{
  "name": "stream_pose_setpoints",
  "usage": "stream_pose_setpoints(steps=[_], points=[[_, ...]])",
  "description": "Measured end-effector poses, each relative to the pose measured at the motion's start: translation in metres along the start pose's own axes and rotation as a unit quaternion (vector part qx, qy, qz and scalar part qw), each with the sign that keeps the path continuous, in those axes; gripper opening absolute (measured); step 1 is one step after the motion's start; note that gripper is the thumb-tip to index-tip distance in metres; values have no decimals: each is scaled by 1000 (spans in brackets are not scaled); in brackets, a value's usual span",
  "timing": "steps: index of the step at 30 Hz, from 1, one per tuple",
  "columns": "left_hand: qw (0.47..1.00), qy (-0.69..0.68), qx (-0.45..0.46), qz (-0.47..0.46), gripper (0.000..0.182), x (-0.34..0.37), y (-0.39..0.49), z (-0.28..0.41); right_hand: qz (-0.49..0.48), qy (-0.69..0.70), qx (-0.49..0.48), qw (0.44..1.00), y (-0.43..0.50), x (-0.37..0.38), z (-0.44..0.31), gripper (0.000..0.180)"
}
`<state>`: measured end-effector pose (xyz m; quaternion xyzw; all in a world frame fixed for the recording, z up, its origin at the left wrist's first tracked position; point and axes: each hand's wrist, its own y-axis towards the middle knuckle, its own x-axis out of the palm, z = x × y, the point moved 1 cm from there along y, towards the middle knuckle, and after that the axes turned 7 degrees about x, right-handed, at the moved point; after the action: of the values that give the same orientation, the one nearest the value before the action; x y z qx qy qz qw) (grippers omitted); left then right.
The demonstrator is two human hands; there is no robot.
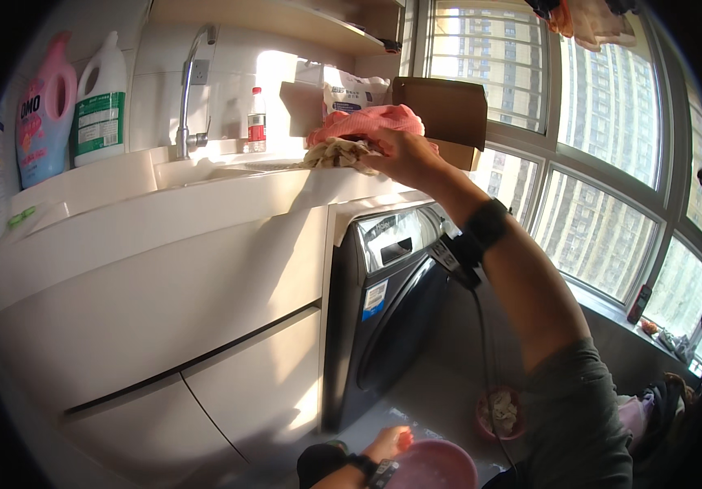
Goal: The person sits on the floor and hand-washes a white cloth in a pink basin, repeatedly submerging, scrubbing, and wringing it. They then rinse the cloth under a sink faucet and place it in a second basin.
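Note:
My right hand (pixel 409 156) reaches over the white countertop (pixel 247 198) and grips a beige patterned cloth (pixel 337 154). Some of its fingers are hidden in the fabric. A pink ribbed cloth (pixel 369 119) lies bunched right behind and above the beige one, against the back of my hand. Low in the view, my left hand (pixel 387 443) has curled fingers beside the upper left rim of a pink basin (pixel 439 467). Whether those fingers touch the rim is not clear. Both wrists wear dark straps with small devices.
A Haier front-load washing machine (pixel 381 305) stands under the counter. Behind the cloths are an open cardboard box (pixel 439 104) and a white packet (pixel 354 88). A faucet (pixel 186 98), a bottle (pixel 257 122) and detergent jugs (pixel 100 104) stand left. A cable (pixel 485 342) hangs near a small basin (pixel 501 415).

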<state>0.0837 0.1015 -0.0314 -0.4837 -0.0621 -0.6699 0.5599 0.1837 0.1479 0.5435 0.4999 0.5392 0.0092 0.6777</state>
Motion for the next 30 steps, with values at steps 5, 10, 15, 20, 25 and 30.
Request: stream_pose_setpoints(steps=[5,10,15,20,25,30], points=[[998,2,68,-14,11,-6,0,1,-206,-39,139,968,60,21,-10,62],[997,13,71,-12,11,3,-21,14,-94,-78,89,989,85,34,-3,39],[997,20,80,3,10,10,-27,19,38,-8,85,996,95,29,-9,21],[998,0,70,2,10,15,-22,16,95,309,193,926,108,28,-21,17],[996,12,83,-2,11,15,-21,15,125,389,131,903,114,29,-24,20],[995,15,94,16,10,11,-26,16,-53,86,15,995,86,28,-25,25]])
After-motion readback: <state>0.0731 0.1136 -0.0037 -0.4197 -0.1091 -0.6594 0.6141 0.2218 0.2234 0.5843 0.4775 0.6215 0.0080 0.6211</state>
